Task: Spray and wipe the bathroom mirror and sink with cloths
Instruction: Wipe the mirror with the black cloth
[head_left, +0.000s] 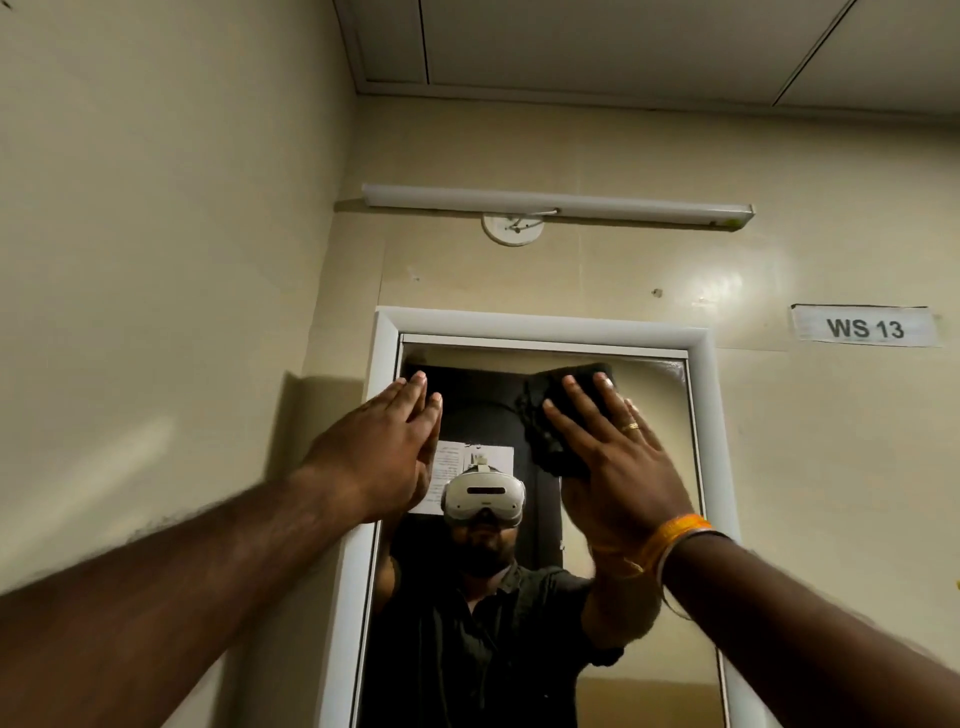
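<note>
A white-framed mirror hangs on the beige wall in front of me. My right hand lies flat with fingers spread and presses a dark cloth against the glass near the mirror's top. My left hand is raised at the mirror's upper left, fingers straight and together, palm toward the glass, holding nothing. The mirror shows a person in a dark shirt with a white headset. The sink and any spray bottle are out of view.
A white tube light is mounted on the wall above the mirror, with a round white fitting under it. A paper label reading WS 13 is stuck at the right. A side wall stands close on the left.
</note>
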